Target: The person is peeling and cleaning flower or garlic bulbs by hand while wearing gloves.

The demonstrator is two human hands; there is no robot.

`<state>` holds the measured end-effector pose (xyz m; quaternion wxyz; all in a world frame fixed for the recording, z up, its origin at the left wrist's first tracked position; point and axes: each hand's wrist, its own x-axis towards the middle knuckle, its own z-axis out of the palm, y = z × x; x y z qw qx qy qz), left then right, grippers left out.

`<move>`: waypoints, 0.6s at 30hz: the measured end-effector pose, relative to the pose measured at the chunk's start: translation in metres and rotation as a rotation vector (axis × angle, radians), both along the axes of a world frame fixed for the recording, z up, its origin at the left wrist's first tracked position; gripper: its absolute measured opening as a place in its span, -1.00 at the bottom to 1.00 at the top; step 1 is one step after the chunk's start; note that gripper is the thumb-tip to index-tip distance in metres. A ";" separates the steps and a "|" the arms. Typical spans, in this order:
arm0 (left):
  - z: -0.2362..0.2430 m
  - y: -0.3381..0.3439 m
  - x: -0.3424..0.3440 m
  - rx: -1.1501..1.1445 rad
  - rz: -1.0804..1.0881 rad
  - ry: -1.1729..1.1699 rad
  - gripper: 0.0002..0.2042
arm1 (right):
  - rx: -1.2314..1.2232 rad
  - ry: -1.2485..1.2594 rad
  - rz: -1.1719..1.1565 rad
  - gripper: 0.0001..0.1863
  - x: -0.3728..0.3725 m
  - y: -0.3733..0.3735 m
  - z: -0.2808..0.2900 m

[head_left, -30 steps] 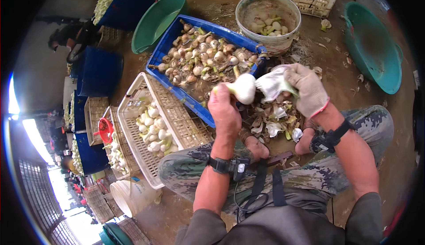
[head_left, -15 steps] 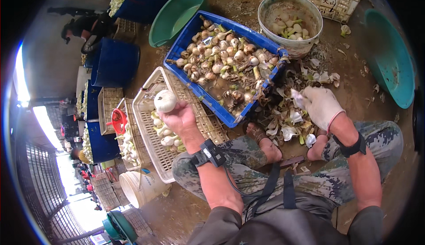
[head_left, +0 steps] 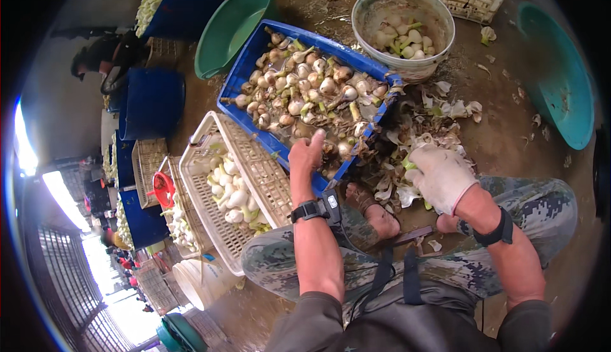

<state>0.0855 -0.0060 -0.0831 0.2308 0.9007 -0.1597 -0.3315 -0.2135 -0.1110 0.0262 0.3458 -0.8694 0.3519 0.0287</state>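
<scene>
My bare left hand (head_left: pixel 304 155) is at the near edge of the blue crate (head_left: pixel 368 59) of soiled, stalked bulbs (head_left: pixel 293 88), fingers curled, their grip hidden. My gloved right hand (head_left: pixel 442 180) has closed fingers beside a small green scrap (head_left: pixel 409 161), over a heap of papery peels and leaf scraps (head_left: pixel 452 107) on the floor; what it holds is unclear. Left of my left hand, a slanted white plastic basket (head_left: pixel 197 212) holds clean white bulbs (head_left: pixel 232 193).
A white bucket (head_left: pixel 401 66) with bulbs stands behind the peels. Green basins (head_left: pixel 216 53) (head_left: pixel 560 104) lie either side. Blue bins (head_left: pixel 151 104), more baskets (head_left: pixel 146 161), a red bowl (head_left: pixel 164 188) and a co-worker (head_left: pixel 95 59) are at left. My legs (head_left: pixel 522 225) are crossed below.
My left hand has left the basket without the clean bulb and moved up-right into the blue crate. More bulbs show in the basket. My right hand has moved lower over the scraps.
</scene>
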 end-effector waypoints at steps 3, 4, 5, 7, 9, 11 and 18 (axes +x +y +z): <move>-0.021 -0.003 -0.007 0.198 -0.214 -0.131 -0.56 | -0.001 0.002 0.042 -0.74 0.001 0.003 -0.004; -0.025 -0.003 -0.010 0.202 -0.210 -0.120 -0.57 | 0.009 0.009 0.051 -0.74 0.001 0.004 -0.005; -0.028 -0.004 -0.013 0.201 -0.216 -0.119 -0.57 | 0.019 0.016 0.059 -0.74 -0.001 0.004 -0.006; -0.030 -0.002 -0.020 0.081 -0.090 -0.043 -0.67 | 0.012 0.003 0.061 -0.75 -0.003 0.005 -0.014; -0.029 0.002 -0.023 0.040 -0.070 0.002 -0.68 | 0.004 -0.017 0.063 -0.77 -0.003 0.006 -0.015; -0.027 0.007 -0.021 -0.004 -0.044 0.039 -0.69 | -0.047 -0.019 0.091 -0.76 -0.001 0.007 -0.011; 0.028 0.009 -0.034 -0.394 0.068 0.284 -0.70 | 0.003 -0.018 0.071 -0.74 0.002 0.006 -0.008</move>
